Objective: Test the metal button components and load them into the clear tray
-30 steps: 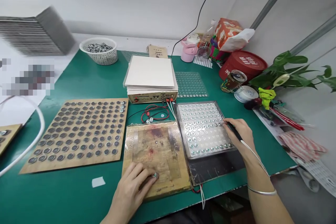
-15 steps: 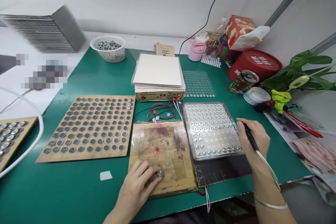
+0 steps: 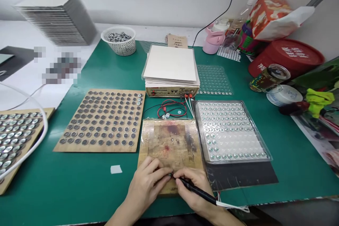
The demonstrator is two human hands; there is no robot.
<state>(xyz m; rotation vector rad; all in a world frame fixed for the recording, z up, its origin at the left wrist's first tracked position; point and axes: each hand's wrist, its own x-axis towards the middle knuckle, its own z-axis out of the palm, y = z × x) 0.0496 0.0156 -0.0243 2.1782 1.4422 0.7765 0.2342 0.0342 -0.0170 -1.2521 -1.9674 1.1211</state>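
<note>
My left hand [image 3: 147, 182] is closed in a pinch on a small round metal part [image 3: 170, 174], mostly covered by the fingertips, low over the stained wooden block [image 3: 160, 144]. From the other side my right hand [image 3: 194, 183] grips a black pen-like probe [image 3: 202, 195] with white wires at its back end. The probe's tip meets the small part or lies very close to it; the fingers hide the exact contact. Right of the block, a clear tray [image 3: 235, 142] holds rows of similar round silver parts, with several unfilled places in its middle rows.
A wooden board [image 3: 99, 148] with rows of dark-faced discs lies left, another board [image 3: 49, 113] at the far left. Behind the block stand a bench instrument [image 3: 165, 91] under white sheets and red and black leads [image 3: 172, 103]. A white basket [image 3: 123, 47] of metal parts is farther back.
My right hand has brought the probe from beside the clear tray leftward to the small part in my left hand. The left hand keeps its pinch. The camera view has shifted.
</note>
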